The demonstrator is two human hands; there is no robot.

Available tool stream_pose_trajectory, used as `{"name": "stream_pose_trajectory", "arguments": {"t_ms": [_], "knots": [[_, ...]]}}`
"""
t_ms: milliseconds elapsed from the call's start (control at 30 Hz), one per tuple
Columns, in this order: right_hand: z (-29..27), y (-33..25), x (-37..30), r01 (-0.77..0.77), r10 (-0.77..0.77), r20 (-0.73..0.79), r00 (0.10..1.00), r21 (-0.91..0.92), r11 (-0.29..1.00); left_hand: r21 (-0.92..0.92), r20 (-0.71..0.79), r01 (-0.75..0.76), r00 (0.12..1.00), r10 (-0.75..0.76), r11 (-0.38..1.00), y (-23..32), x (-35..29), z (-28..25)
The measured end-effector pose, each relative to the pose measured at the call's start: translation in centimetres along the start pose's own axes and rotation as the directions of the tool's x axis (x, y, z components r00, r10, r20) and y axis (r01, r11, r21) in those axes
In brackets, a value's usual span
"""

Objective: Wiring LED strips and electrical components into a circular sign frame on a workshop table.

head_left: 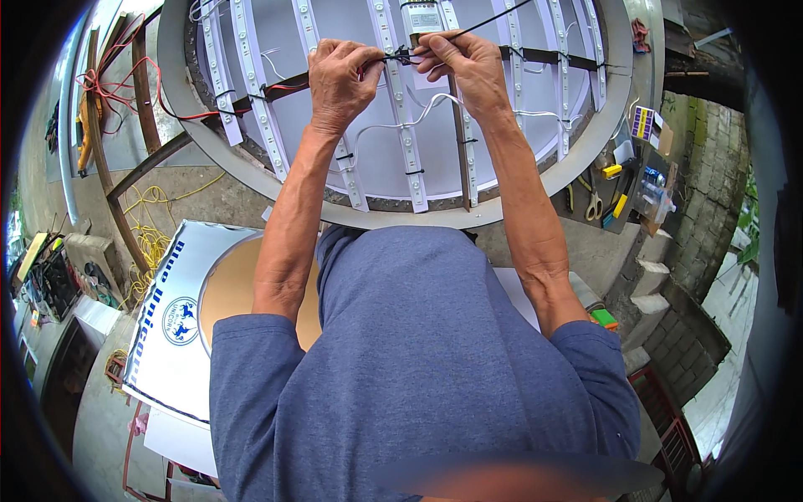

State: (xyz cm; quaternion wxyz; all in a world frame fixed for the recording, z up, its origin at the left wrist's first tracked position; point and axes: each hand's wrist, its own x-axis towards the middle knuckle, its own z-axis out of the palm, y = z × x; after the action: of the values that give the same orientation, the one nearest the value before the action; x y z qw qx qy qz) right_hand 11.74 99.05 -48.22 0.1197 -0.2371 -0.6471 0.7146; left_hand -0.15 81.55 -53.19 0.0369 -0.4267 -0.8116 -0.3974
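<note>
A large round metal frame [393, 219] holds LED strips [407, 134] on white backing, tied with black cable ties to a dark crossbar. My left hand [341, 84] is closed over the crossbar, fingertips pinched on one end of a black cable tie [495, 17]. My right hand [470, 74] pinches the same tie between thumb and fingers, its tail rising to the upper right. Just beyond the right fingers sits a silver power supply box [424, 18]. White wire [435, 102] loops between the strips below my hands.
Red wires [104, 79] hang on a rusty metal frame at left. Yellow cord [150, 222] lies on the ground. A white printed sign panel [180, 284] stands at lower left. Scissors [594, 205], pliers, a yellow-handled tool [620, 205] and a clear bottle [655, 201] lie at right.
</note>
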Motion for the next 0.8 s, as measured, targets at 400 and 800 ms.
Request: {"name": "stream_pose_trajectory", "arguments": {"t_ms": [400,800], "knots": [[-0.2,1.9,-0.8,0.055,-0.04,-0.072,0.997,0.229,0.972,0.015,0.011,-0.034,0.999,0.034,0.999,0.8,0.3,0.3],[4.7,-0.5,0.4,-0.039,0.034,0.06,0.998,0.081,0.996,0.048,-0.023,-0.076,0.997,0.078,0.996,-0.2,-0.1,0.8]]}}
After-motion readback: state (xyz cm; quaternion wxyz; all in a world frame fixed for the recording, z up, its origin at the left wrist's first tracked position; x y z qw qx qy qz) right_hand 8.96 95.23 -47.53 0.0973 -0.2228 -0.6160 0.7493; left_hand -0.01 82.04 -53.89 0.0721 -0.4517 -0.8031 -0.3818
